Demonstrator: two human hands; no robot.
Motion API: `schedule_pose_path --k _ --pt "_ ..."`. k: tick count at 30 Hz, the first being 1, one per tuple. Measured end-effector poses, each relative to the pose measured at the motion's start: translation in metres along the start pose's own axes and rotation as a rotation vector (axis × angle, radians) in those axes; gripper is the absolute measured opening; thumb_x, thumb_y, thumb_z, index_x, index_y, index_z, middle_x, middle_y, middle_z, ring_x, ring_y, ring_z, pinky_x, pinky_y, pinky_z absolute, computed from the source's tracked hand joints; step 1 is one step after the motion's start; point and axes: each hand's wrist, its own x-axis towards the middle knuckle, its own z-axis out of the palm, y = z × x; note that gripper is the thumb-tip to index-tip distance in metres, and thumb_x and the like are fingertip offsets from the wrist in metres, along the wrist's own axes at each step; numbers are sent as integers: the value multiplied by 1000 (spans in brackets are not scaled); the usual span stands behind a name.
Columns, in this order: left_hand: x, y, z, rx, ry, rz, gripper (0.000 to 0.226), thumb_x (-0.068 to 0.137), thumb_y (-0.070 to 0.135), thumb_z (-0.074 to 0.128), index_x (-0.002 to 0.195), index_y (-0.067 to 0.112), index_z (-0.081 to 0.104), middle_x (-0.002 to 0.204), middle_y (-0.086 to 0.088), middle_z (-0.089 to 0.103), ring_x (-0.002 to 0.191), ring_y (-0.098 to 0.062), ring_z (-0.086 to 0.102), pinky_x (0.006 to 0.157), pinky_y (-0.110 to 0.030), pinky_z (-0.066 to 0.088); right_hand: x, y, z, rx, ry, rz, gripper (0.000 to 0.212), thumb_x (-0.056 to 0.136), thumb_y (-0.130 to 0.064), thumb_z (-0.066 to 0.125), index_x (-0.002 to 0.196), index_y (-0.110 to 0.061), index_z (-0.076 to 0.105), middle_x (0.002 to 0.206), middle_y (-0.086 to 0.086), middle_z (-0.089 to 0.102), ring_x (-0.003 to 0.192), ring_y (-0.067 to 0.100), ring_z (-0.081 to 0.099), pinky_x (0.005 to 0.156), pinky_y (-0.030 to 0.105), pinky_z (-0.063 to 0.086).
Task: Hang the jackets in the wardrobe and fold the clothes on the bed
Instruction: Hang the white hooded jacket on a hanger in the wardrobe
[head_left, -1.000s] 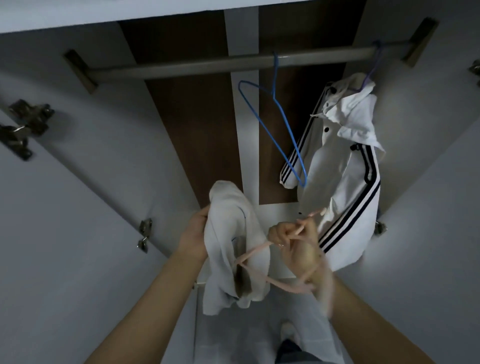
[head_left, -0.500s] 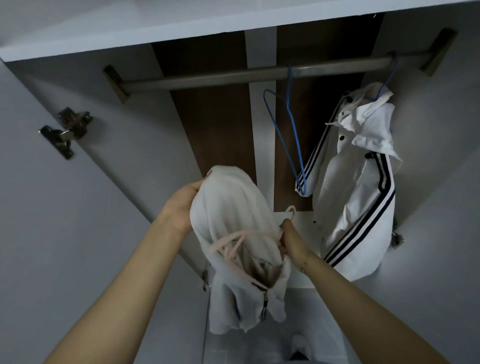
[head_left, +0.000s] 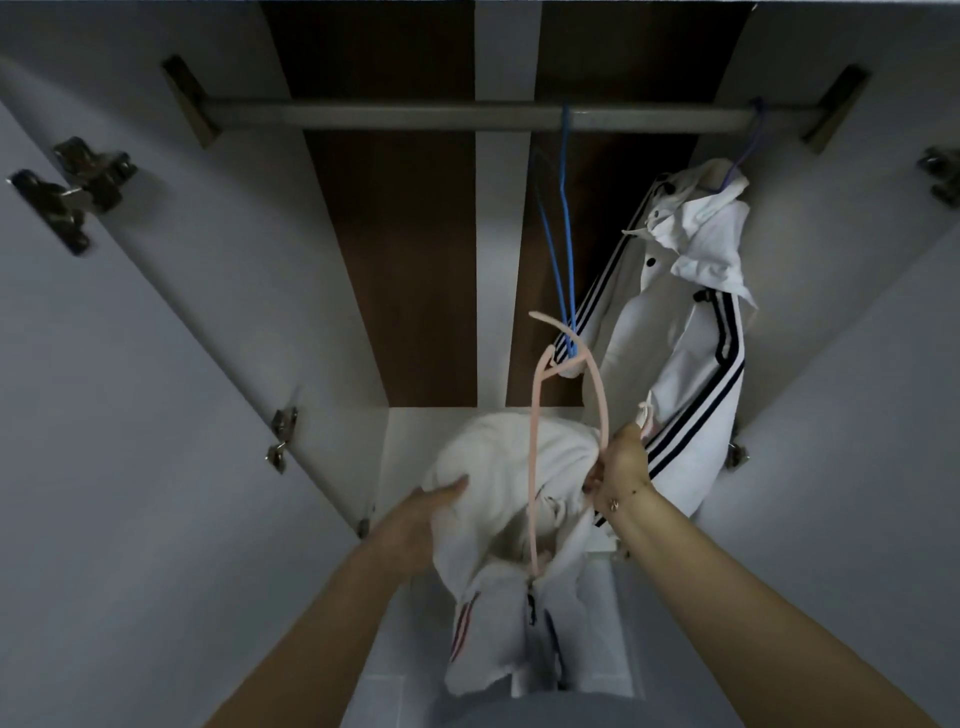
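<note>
I stand at the open wardrobe and look up at its rail (head_left: 415, 115). A white jacket (head_left: 498, 483) hangs bunched in front of me, with my left hand (head_left: 431, 514) gripping its left side. My right hand (head_left: 621, 473) grips one arm of a pink hanger (head_left: 535, 441). The hanger's hook points up towards the rail and its lower end sits inside the jacket's collar. On the rail hang an empty blue hanger (head_left: 563, 249) and, at the right, a white jacket with black stripes (head_left: 691, 332) on a purple hanger (head_left: 743, 150).
White side walls and open doors with metal hinges (head_left: 72, 187) flank the wardrobe. The back panel (head_left: 395, 249) is dark brown with a white centre strip. A white shelf (head_left: 415, 431) lies below the hanging space. The rail's left half carries nothing.
The pink hanger has turned upright, hook upward, and its lower end has gone into the jacket. My left hand has shifted lower on the jacket. My view has tilted up.
</note>
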Motion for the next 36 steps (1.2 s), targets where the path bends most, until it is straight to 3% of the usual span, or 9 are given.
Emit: schedule_pose_path --k 2,5,8,12,14,18,26,31,36 --pt "5 -48 0 224 19 -40 42 87 10 70 127 8 58 110 -10 73 101 -22 70 87 -33 57 -5 -3 -4 19 19 11 47 102 -38 29 59 -19 36 30 -8 38 21 5 36 27 10 26" --pt "12 -96 12 257 82 -190 16 87 19 71 100 11 66 82 -4 75 67 -6 71 51 -17 53 -11 -9 -13 54 45 -8 57 101 -48 34 50 -20 36 30 -7 37 20 7 32 28 9 24" --pt "26 -110 31 128 87 -365 37 87 46 69 104 13 65 99 -6 68 98 -21 65 73 -27 51 -15 -15 -24 41 75 -46 58 101 -44 32 48 -21 36 29 -8 32 20 7 28 29 9 21" --pt "37 -90 42 -235 75 -272 29 101 27 50 94 1 61 74 -13 66 65 -23 62 56 -29 50 -11 -28 -41 91 213 -162 46 98 -36 30 55 -22 25 32 -8 26 24 8 22 32 10 17" --pt "28 -66 40 -361 85 -187 24 102 17 48 92 -1 60 64 -13 67 50 -21 65 42 -23 50 -6 -34 -51 166 373 -238 45 97 -39 32 56 -20 35 39 -7 37 33 10 34 37 16 27" --pt "3 -31 48 -340 -87 -87 31 99 22 49 110 -4 64 94 -19 73 73 -26 73 55 -31 59 10 -43 -63 342 596 -252 44 96 -44 30 89 -13 60 82 2 61 74 21 56 70 29 43" --pt "-28 27 66 -208 -101 155 39 93 32 50 116 3 62 114 -14 71 101 -25 70 72 -34 60 6 -40 -40 164 458 -450 35 92 -35 30 59 -24 36 49 -8 40 52 13 36 55 28 31" --pt "-44 65 74 -154 4 272 39 96 36 46 108 5 65 102 -11 75 90 -18 73 73 -29 61 5 -12 -30 5 322 -584 27 82 -33 31 60 -26 45 46 -17 50 46 0 46 44 12 39" --pt "-63 98 70 -156 98 311 37 101 36 44 113 7 64 101 -12 73 86 -21 69 64 -30 60 20 6 -29 -304 158 -684 27 82 -26 33 60 -17 44 50 -10 51 55 13 48 48 16 40"
